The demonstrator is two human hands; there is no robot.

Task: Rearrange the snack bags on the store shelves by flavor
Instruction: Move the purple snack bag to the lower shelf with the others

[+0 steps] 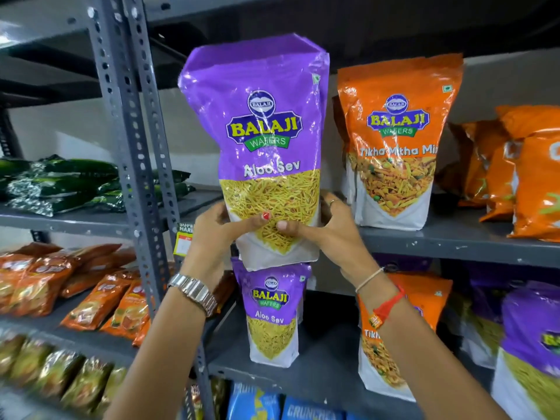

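With both your left hand (212, 228) and right hand (330, 225) clasping the purple bag (260, 140) low, in front of the upper shelf (454, 241) left of the orange bag (397, 140), seat its base flat.

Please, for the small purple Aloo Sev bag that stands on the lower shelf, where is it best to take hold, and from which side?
Probably take the small Aloo Sev bag by its two side edges around mid-height, coming from the front. It stands upright facing out, with open shelf in front and to its right. The large Aloo Sev bag, held in the left hand and right hand, hangs over its top, so a top grip looks blocked.
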